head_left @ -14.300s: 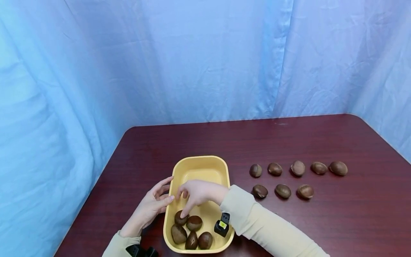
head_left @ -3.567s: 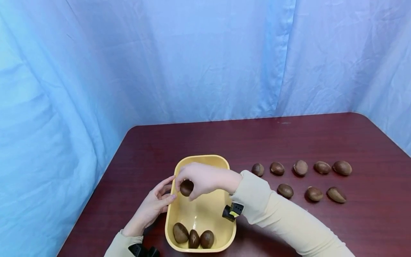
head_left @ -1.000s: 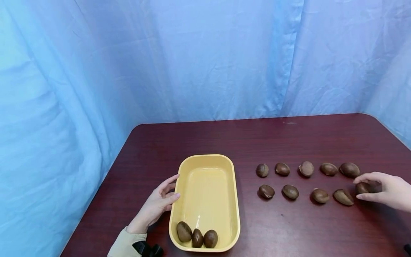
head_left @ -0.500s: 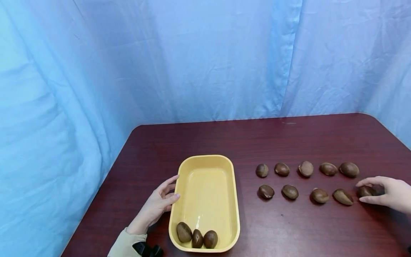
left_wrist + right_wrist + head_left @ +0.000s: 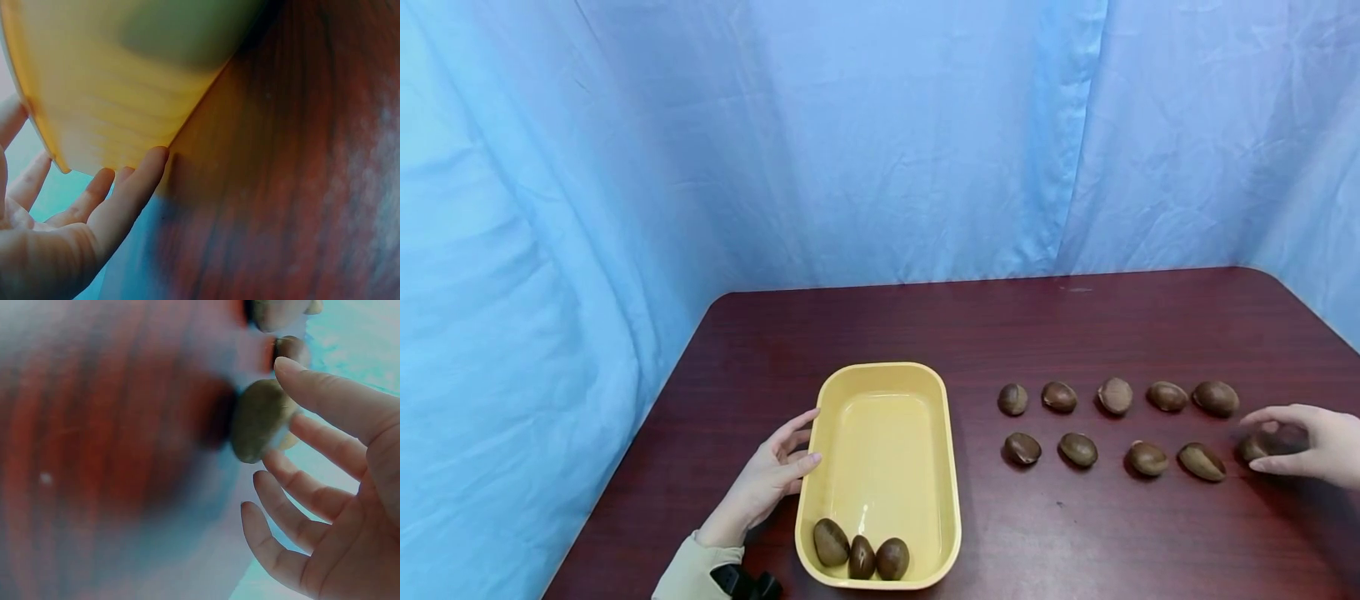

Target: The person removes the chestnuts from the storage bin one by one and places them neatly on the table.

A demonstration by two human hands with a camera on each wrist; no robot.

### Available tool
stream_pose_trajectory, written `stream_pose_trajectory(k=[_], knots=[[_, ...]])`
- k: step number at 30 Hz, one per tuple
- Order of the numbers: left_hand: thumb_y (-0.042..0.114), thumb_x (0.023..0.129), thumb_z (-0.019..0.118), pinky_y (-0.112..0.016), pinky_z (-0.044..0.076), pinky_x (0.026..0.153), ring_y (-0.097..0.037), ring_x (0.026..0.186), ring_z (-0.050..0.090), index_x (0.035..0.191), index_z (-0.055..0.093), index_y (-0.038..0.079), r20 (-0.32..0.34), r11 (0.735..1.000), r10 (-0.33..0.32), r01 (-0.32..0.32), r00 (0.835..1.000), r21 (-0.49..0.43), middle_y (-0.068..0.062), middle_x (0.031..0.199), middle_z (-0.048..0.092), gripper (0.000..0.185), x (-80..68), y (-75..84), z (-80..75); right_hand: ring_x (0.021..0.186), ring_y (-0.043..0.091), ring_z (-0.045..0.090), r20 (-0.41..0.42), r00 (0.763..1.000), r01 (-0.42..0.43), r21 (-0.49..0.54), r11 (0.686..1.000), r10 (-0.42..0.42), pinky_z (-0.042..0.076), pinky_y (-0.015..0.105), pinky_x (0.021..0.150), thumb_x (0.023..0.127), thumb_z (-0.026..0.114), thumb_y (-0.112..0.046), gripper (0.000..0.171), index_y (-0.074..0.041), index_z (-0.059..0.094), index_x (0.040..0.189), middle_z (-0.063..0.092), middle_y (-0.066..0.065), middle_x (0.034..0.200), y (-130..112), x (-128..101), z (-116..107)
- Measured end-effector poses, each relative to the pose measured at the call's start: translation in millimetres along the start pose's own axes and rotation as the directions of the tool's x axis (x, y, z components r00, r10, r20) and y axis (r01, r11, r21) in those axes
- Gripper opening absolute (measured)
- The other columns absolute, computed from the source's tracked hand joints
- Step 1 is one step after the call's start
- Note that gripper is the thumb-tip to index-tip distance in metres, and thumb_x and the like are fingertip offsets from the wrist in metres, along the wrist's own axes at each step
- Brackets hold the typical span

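In the head view a yellow tray point(image 5: 880, 458) stands near the table's front, with three brown chestnuts point(image 5: 892, 558) at its near end. My left hand point(image 5: 760, 479) rests its fingers and thumb against the tray's left side. The left wrist view shows fingertips point(image 5: 156, 159) touching the tray wall point(image 5: 119, 137). Far to the right, my right hand point(image 5: 1315, 446) surrounds a chestnut point(image 5: 1252, 447) at the end of the near row. In the right wrist view the fingers point(image 5: 312, 494) are spread loosely beside that chestnut point(image 5: 259, 419), with the thumb tip close to its top.
Two rows of chestnuts lie right of the tray, a far row point(image 5: 1115, 396) and a near row point(image 5: 1078, 449). The dark red table point(image 5: 1000, 333) ends at blue curtains point(image 5: 880, 142) behind and at the sides.
Chestnuts have left the tray and the near row has grown to the right. My right hand carried one from the tray to that row's end, and its fingers have just loosened, shifting slightly right.
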State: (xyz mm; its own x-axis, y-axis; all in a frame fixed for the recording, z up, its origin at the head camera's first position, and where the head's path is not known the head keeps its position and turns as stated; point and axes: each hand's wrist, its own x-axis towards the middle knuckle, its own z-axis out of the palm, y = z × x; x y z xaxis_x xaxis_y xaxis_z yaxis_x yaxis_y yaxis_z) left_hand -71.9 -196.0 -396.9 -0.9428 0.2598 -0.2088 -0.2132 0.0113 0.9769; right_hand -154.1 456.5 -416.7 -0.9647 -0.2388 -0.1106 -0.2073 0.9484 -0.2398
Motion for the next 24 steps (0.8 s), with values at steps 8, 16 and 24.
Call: stream_pose_trajectory(k=[8, 16, 24], knots=[[0.014, 0.093, 0.06, -0.036, 0.056, 0.08, -0.012, 0.101, 0.063, 0.151, 0.019, 0.009, 0.003, 1.0, -0.002, 0.002, 1.0, -0.003, -0.029, 0.141, 0.033, 0.071, -0.4, 1.5, 1.1, 0.084, 0.042, 0.056, -0.085, 0.994, 0.059, -0.095, 0.994, -0.067, 0.047, 0.049, 0.065, 0.064, 0.084, -0.035, 0.058, 0.001, 0.063, 0.106, 0.06, 0.022, 0.094, -17, 5, -16], [0.014, 0.093, 0.06, -0.036, 0.055, 0.08, -0.012, 0.102, 0.063, 0.151, 0.019, 0.01, 0.012, 1.0, 0.005, -0.005, 1.0, -0.001, -0.028, 0.142, 0.032, 0.071, -0.1, 0.8, 0.0, 0.084, 0.031, 0.057, -0.146, 0.982, 0.109, -0.074, 0.991, -0.119, 0.047, 0.038, 0.062, 0.068, 0.084, -0.025, 0.047, -0.003, 0.065, 0.104, 0.061, 0.016, 0.1, -80, 9, -40], [0.014, 0.093, 0.061, -0.037, 0.056, 0.079, -0.012, 0.101, 0.064, 0.15, 0.02, 0.009, 0.004, 1.0, 0.009, -0.009, 1.0, 0.0, -0.028, 0.141, 0.033, 0.071, -0.1, -0.2, -0.4, 0.085, 0.019, 0.061, -0.159, 0.937, 0.32, 0.031, 0.947, -0.311, 0.05, 0.027, 0.062, 0.074, 0.08, -0.019, 0.037, -0.01, 0.066, 0.107, 0.063, 0.004, 0.101, -146, 24, -55]])
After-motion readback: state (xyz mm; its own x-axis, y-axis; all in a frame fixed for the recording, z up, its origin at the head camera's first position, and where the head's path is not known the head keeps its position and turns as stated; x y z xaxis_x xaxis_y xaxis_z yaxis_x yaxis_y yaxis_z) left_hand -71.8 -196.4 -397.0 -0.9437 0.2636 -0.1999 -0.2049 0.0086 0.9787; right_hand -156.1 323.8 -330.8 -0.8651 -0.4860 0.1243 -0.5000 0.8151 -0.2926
